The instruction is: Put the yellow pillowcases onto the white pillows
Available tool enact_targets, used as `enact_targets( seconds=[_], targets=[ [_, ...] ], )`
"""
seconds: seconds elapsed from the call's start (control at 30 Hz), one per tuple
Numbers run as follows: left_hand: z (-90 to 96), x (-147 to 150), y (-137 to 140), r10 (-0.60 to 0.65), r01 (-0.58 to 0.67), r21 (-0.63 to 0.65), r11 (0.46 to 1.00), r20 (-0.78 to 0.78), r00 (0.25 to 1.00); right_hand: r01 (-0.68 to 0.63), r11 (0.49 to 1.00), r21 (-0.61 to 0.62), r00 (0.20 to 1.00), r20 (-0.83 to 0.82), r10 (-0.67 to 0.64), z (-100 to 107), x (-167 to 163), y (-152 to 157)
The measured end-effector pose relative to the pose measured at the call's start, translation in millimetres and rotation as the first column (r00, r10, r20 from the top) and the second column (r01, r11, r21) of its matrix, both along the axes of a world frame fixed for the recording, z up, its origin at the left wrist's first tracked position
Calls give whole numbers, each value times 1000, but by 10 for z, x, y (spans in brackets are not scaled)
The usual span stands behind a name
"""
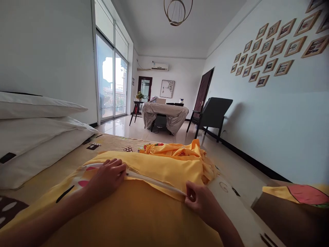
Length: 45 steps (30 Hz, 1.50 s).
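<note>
A plump yellow pillow cover (pixel 159 168) lies before me, with a white zipper (pixel 154 183) running across it. Near the zipper's left part, my left hand (pixel 113 175) is closed, fingers curled at a small dark spot that may be the slider. My right hand (pixel 197 202) pinches the zipper edge at its right end, thumb against forefinger. Between the hands the zipper strip is drawn fairly straight. Pink and white print shows on the cover beside my left wrist. Just behind lies a crumpled yellow-orange cloth (pixel 177 149).
White pillows (pixel 38 137) are stacked at the left on a beige patterned bedspread (pixel 228 206). A cardboard box (pixel 285 216) with printed yellow cloth stands at the right. Farther off are a dark chair (pixel 216 111) and a table under a grey cover (pixel 164 109).
</note>
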<state>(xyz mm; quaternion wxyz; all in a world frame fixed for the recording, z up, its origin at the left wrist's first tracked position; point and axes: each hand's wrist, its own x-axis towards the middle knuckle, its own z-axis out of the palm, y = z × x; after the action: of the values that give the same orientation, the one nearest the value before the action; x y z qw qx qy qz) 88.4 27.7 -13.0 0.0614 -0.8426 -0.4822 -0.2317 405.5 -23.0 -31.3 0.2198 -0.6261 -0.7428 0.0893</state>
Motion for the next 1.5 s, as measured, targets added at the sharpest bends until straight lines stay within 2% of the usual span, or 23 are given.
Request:
enact_targets(
  seconds=[0.1, 0.17, 0.27, 0.33, 0.43, 0.57, 0.63, 0.7, 0.77, 0.87, 0.97, 1.13, 1.37, 1.5],
  targets=[
    [-24, -54, 0, -37, 37, 15, 999, 11, 999, -16, 1000, 13, 1000, -9, 16, 24, -40, -71],
    [-46, -75, -19, -41, 41, 1, 999, 36, 999, -36, 991, 129, 998, -39, 41, 44, -110, -166],
    [-100, -105, -54, -40, 41, -20, 999, 69, 997, -51, 933, 355, 993, -84, 86, 79, -343, -284],
    [-150, -128, -72, -40, 44, -40, 998, 108, 993, -84, 904, 420, 990, -69, 124, 129, -601, -279],
    [-229, -180, -85, -29, 40, -51, 998, 189, 982, -154, 909, 387, 987, 14, 161, 265, -1108, -125],
    [-308, -282, -69, -42, 61, -55, 997, 297, 954, -139, 958, 251, 966, 249, 75, 405, -1784, 163],
    [-339, -332, -47, -53, 79, -69, 995, 326, 944, -106, 972, 210, 954, 298, 39, 358, -2020, 252],
    [-370, -369, -21, -69, 106, -90, 990, 343, 937, -64, 981, 185, 969, 246, 17, 236, -2151, 297],
    [-398, -392, 5, -70, 112, -105, 988, 347, 935, -44, 986, 163, 981, 195, 12, 94, -2181, 320],
    [-404, -422, 31, -29, 69, -110, 992, 331, 943, -110, 978, 177, 980, 181, 77, -55, -2122, 366],
    [-353, -490, 36, 34, 12, -149, 989, 304, 952, -177, 960, 217, 973, 187, 137, -117, -2071, 435],
    [-227, -691, 7, 88, -30, -237, 971, 236, 968, -205, 942, 266, 966, 212, 150, -169, -2113, 504],
    [-121, -869, -27, 17, 50, -259, 965, 251, 968, -288, 852, 438, 958, 120, 262, -236, -2150, 499],
    [-89, -933, -10, 30, 30, -252, 967, 230, 973, -296, 804, 515, 952, 89, 293, -254, -2160, 517]
  ],
)
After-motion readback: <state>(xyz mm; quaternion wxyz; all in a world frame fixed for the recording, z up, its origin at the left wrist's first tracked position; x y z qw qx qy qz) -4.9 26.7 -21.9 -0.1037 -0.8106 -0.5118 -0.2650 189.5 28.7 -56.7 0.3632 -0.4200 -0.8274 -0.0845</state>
